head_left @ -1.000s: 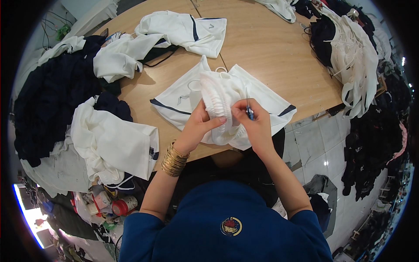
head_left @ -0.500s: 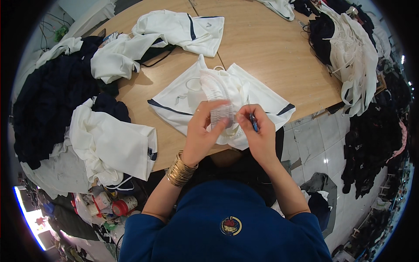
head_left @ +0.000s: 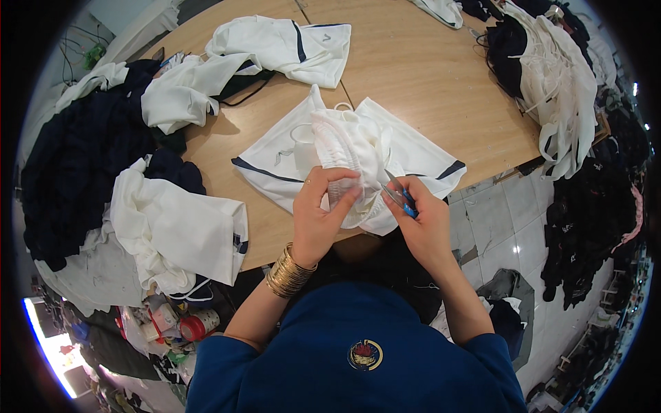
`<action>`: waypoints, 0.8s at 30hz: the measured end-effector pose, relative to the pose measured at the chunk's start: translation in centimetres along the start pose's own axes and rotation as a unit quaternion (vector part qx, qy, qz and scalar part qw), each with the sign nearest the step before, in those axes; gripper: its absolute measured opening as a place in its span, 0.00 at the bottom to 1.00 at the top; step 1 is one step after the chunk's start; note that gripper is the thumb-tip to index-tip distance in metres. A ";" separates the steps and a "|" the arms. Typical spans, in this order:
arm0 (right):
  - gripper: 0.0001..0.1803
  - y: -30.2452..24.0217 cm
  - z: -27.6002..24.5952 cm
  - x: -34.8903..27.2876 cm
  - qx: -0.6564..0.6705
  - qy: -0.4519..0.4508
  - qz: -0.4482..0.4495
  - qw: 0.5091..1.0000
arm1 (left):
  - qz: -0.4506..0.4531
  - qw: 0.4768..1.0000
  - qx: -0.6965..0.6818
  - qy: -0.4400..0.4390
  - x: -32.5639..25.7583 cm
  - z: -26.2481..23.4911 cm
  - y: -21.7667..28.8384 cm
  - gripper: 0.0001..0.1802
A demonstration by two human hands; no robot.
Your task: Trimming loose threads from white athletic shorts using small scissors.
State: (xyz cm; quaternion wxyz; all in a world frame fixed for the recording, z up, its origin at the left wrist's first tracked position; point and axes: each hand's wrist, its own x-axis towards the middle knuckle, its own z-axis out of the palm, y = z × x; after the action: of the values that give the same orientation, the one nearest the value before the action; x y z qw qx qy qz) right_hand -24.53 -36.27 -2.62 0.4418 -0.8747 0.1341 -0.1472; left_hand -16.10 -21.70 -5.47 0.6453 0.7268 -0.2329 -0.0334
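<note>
A pair of white shorts [head_left: 413, 141] with dark navy hem strips lies spread at the table's near edge, its gathered elastic waistband [head_left: 335, 143] bunched up in the middle. My left hand [head_left: 318, 210], with gold bangles at the wrist, pinches the near part of that waistband between thumb and fingers. In my right hand [head_left: 428, 227] is a pair of small blue-handled thread snips [head_left: 409, 208]. Their blades stand apart and point up and left, close to the bunched white cloth. Whether a thread lies between the blades is too small to make out.
Folded white garments [head_left: 179, 217] lie to the left, beside a dark navy heap [head_left: 82, 165]. More white shorts [head_left: 275, 48] rest at the back of the wooden table [head_left: 427, 76]. White and black clothes [head_left: 551, 82] hang over its right edge, above a tiled floor [head_left: 496, 213].
My right hand has shifted slightly right and turned, so the blades of the snips now show. My left hand has lowered a little on the waistband, its fingers drawn closer together.
</note>
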 end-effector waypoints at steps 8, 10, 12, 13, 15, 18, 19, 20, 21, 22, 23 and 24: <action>0.12 -0.5 0.1 -0.4 0.079 -0.036 -0.003 0.996 | 0.040 0.998 0.056 -0.011 -0.3 0.2 -0.6 0.06; 0.14 -0.4 -0.1 -0.3 0.034 -0.013 -0.009 0.999 | 0.009 1.000 0.008 0.001 -0.4 0.1 -0.8 0.05; 0.14 -0.9 -0.4 -0.2 0.002 -0.006 0.000 1.000 | -0.059 0.997 -0.047 -0.012 -0.6 -0.2 -0.6 0.05; 0.15 -1.1 -0.6 -0.2 -0.033 0.002 0.009 0.999 | -0.059 0.997 -0.047 -0.012 -0.7 -0.3 -0.5 0.05; 0.17 -0.5 -0.4 -0.4 -0.041 0.019 -0.001 0.999 | -0.123 0.978 -0.166 -0.025 -0.8 -0.3 -0.1 0.05; 0.16 0.3 -0.4 -0.6 -0.125 0.014 -0.112 0.986 | -0.135 0.968 -0.209 -0.028 -0.9 -0.4 0.0 0.05; 0.15 0.5 -0.2 -0.7 -0.143 0.024 -0.122 0.982 | -0.136 0.968 -0.209 -0.029 -0.9 -0.4 -0.1 0.05; 0.14 0.6 0.0 -0.7 -0.161 0.035 -0.132 0.978 | -0.142 0.963 -0.226 -0.026 -0.9 -0.4 -0.2 0.05; 0.14 0.6 0.1 -0.8 -0.161 0.036 -0.130 0.978 | -0.149 0.958 -0.243 -0.023 -1.0 -0.4 -0.2 0.05; 0.13 0.5 0.3 -0.7 -0.182 0.041 -0.141 0.972 | -0.150 0.958 -0.243 -0.024 -1.0 -0.3 -0.2 0.05; 0.13 0.6 0.3 -0.7 -0.202 0.047 -0.153 0.966 | -0.149 0.958 -0.245 -0.025 -1.0 -0.3 -0.2 0.05; 0.13 0.6 0.4 -0.7 -0.202 0.047 -0.151 0.966 | -0.148 0.957 -0.247 -0.026 -1.0 -0.3 -0.2 0.05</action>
State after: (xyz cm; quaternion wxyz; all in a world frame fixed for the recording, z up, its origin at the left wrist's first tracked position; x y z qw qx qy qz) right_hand -25.11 -36.09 -3.42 0.2215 -0.9480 0.0480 -0.2234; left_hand -16.80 -21.05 -5.86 0.7866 0.5697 -0.1233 -0.2039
